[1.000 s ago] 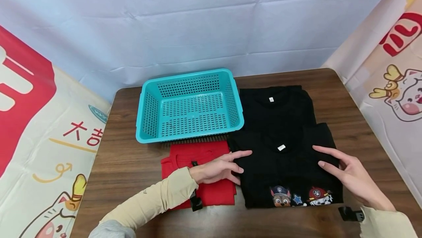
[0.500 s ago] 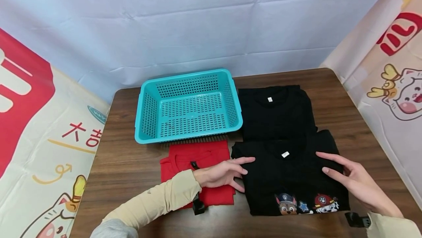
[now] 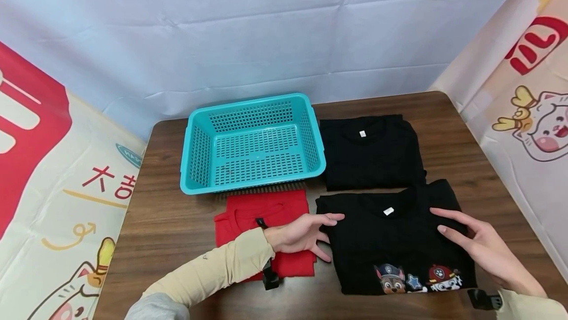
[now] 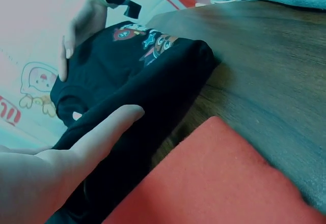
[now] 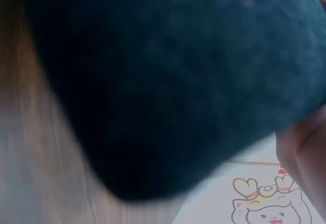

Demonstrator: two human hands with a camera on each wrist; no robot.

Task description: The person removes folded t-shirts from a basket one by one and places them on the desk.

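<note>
A folded black T-shirt (image 3: 381,238) with two cartoon dogs and a star on its front lies between the hands near the table's front. From the left, my left hand (image 3: 298,235) lays its fingertips on the shirt's edge. Its thumb (image 4: 109,130) stretches straight along the shirt's side in the left wrist view. Opposite, my right hand (image 3: 485,246) rests a nearly straight index finger and thumb on the shirt's right part; its other fingers are hidden. Dark cloth (image 5: 168,81) fills most of the right wrist view, close and blurred.
A folded red T-shirt (image 3: 255,206) lies partly under the left forearm. Behind it stands an empty turquoise plastic basket (image 3: 257,188). Another folded black T-shirt (image 3: 377,157) lies at the back right of the wooden table (image 3: 164,196). Cloth walls enclose the table's back and sides.
Both hands and the printed black T-shirt have shifted toward the person and slightly right. The shirt, which overlapped the rear black T-shirt, now lies apart from most of it.
</note>
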